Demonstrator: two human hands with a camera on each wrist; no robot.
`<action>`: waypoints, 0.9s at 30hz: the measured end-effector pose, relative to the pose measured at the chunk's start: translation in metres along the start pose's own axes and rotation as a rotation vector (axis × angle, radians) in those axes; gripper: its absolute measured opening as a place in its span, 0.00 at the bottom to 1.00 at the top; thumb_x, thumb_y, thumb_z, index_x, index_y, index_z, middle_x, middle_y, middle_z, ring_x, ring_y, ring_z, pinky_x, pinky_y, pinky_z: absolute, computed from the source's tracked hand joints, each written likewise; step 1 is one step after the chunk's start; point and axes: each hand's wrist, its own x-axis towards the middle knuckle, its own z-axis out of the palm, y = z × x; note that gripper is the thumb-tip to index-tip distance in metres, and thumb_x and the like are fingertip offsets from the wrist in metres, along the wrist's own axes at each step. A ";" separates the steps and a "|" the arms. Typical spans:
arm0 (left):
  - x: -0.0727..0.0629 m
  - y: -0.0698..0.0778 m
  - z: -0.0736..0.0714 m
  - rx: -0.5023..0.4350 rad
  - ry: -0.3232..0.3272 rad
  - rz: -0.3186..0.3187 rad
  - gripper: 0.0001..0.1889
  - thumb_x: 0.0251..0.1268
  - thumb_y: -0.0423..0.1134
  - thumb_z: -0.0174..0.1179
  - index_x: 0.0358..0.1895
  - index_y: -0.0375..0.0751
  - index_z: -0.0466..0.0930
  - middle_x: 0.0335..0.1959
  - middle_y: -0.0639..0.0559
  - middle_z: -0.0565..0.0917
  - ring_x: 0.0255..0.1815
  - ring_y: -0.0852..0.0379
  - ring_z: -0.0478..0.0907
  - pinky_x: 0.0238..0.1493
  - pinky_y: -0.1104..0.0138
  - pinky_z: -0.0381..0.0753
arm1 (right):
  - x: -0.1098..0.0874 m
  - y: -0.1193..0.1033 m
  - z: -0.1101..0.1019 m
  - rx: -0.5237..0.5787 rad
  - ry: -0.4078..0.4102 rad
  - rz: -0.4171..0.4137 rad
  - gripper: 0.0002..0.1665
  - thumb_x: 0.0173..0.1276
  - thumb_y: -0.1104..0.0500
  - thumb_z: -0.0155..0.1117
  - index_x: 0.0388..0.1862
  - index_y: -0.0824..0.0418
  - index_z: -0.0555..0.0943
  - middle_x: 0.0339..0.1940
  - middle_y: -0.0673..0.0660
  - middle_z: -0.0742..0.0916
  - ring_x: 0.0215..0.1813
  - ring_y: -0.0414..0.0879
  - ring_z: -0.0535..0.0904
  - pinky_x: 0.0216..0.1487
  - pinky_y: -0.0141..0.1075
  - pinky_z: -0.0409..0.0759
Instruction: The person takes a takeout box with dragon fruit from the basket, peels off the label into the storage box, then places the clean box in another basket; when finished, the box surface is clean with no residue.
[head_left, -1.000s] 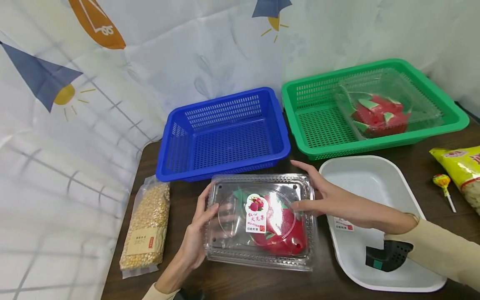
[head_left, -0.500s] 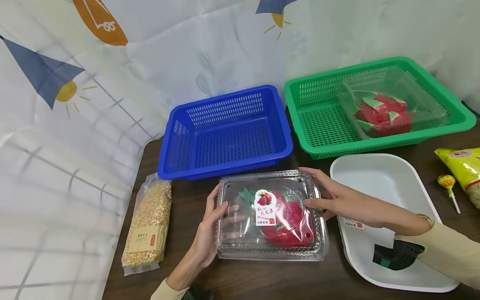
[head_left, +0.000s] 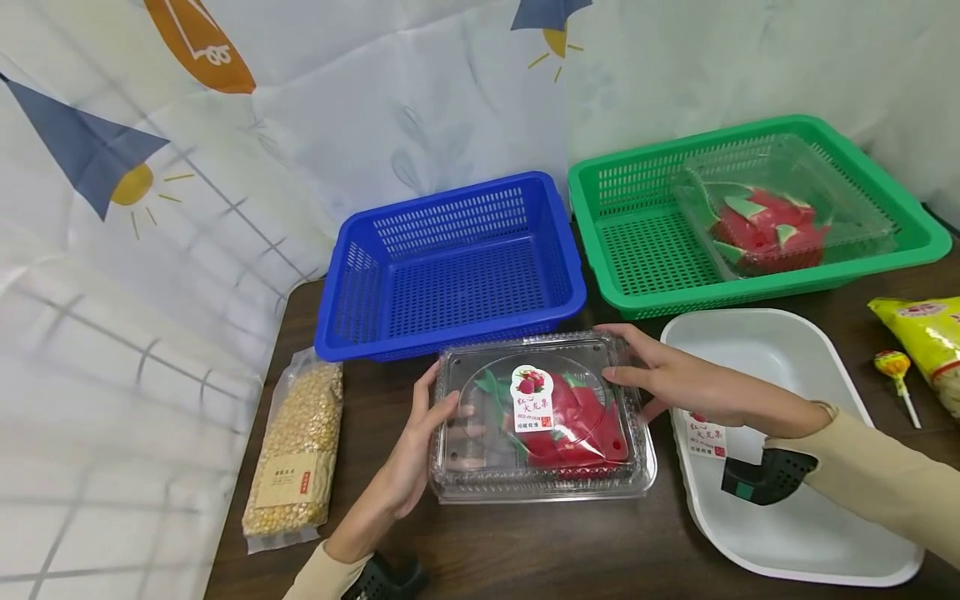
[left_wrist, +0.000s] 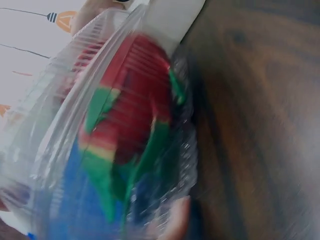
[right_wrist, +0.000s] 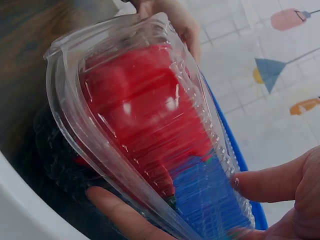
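Note:
A clear plastic clamshell box [head_left: 480, 383] with a dragon fruit label [head_left: 533, 400] on its lid is held between both hands, just in front of the blue basket. Inside lies red dragon fruit [head_left: 581, 425] with green tips, also seen through the ribbed wall in both wrist views. My left hand [head_left: 408, 458] grips the left side, thumb by the lid edge. On the opposite side my right hand [head_left: 675, 379] grips with its thumb [right_wrist: 270, 182] at one edge and a finger [right_wrist: 120, 215] at another. The box's underside is hidden in the head view.
The blue basket [head_left: 450, 342] stands behind the box. A green basket [head_left: 645, 300] at the back right holds another dragon fruit box [head_left: 780, 225]. To the right are a white tray [head_left: 810, 517], a lollipop [head_left: 892, 367] and a yellow bag [head_left: 930, 333]. Bagged corn kernels [head_left: 300, 433] lie left.
The box first shifted right, then rose or moved away slightly toward the blue basket, with both hands keeping their grip. More of the white tray's sticker shows. The view shifted a little.

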 end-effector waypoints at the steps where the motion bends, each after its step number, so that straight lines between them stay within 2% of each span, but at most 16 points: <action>1: 0.000 0.002 -0.001 0.021 -0.004 -0.003 0.35 0.83 0.53 0.47 0.83 0.65 0.38 0.68 0.31 0.67 0.59 0.41 0.80 0.48 0.46 0.88 | 0.001 0.000 0.000 -0.007 0.005 0.002 0.46 0.83 0.55 0.55 0.86 0.60 0.41 0.70 0.77 0.67 0.56 0.61 0.83 0.45 0.51 0.89; 7: -0.002 0.008 -0.006 0.142 -0.016 -0.012 0.38 0.84 0.52 0.46 0.86 0.59 0.35 0.73 0.32 0.59 0.64 0.38 0.75 0.51 0.48 0.83 | 0.007 -0.001 -0.001 -0.013 0.027 0.015 0.45 0.84 0.55 0.54 0.86 0.61 0.41 0.69 0.77 0.68 0.53 0.60 0.84 0.44 0.51 0.90; 12: -0.001 0.008 -0.009 0.176 -0.006 -0.029 0.37 0.85 0.52 0.44 0.86 0.59 0.35 0.69 0.33 0.64 0.63 0.39 0.77 0.52 0.51 0.83 | 0.012 -0.003 -0.001 -0.005 0.033 0.015 0.45 0.84 0.55 0.54 0.86 0.62 0.41 0.72 0.78 0.66 0.60 0.67 0.80 0.44 0.52 0.90; 17: 0.001 0.008 -0.011 0.216 0.008 -0.015 0.36 0.85 0.52 0.43 0.86 0.58 0.35 0.68 0.32 0.66 0.63 0.37 0.77 0.52 0.52 0.82 | 0.015 -0.005 -0.002 -0.015 0.044 0.021 0.45 0.84 0.53 0.54 0.87 0.61 0.41 0.73 0.78 0.65 0.61 0.68 0.80 0.46 0.52 0.89; 27: 0.002 0.010 -0.011 0.270 0.003 0.009 0.37 0.86 0.53 0.43 0.86 0.53 0.35 0.81 0.30 0.53 0.65 0.35 0.77 0.55 0.45 0.84 | 0.017 -0.008 -0.004 -0.033 0.055 -0.022 0.43 0.86 0.53 0.51 0.86 0.61 0.42 0.74 0.77 0.65 0.61 0.68 0.79 0.45 0.52 0.89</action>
